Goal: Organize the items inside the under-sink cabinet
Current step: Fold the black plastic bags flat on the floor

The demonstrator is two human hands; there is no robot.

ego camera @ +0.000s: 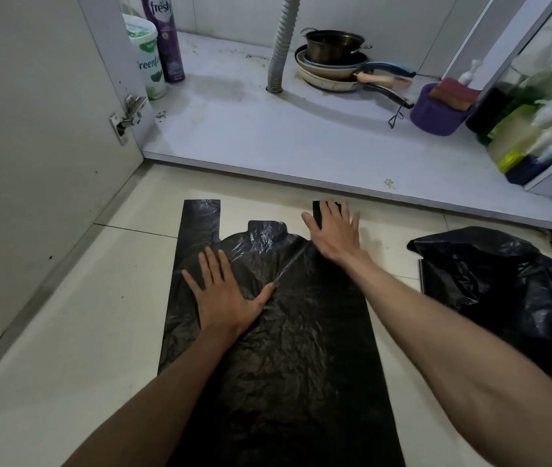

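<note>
Flattening a black bag on the floor

Both hands, left (224, 291) and right (333, 230), lie flat with fingers straight on the black plastic bag (278, 348), spread before the open cabinet (267, 136).

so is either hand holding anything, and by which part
Nothing is gripped: the left hand presses flat on the black plastic bag, mid-body, the right hand flat on its right handle.

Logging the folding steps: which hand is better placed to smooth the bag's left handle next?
Probably left. The left hand lies flat on the bag just below the left handle, while the right hand presses the right handle across the bag.
</note>
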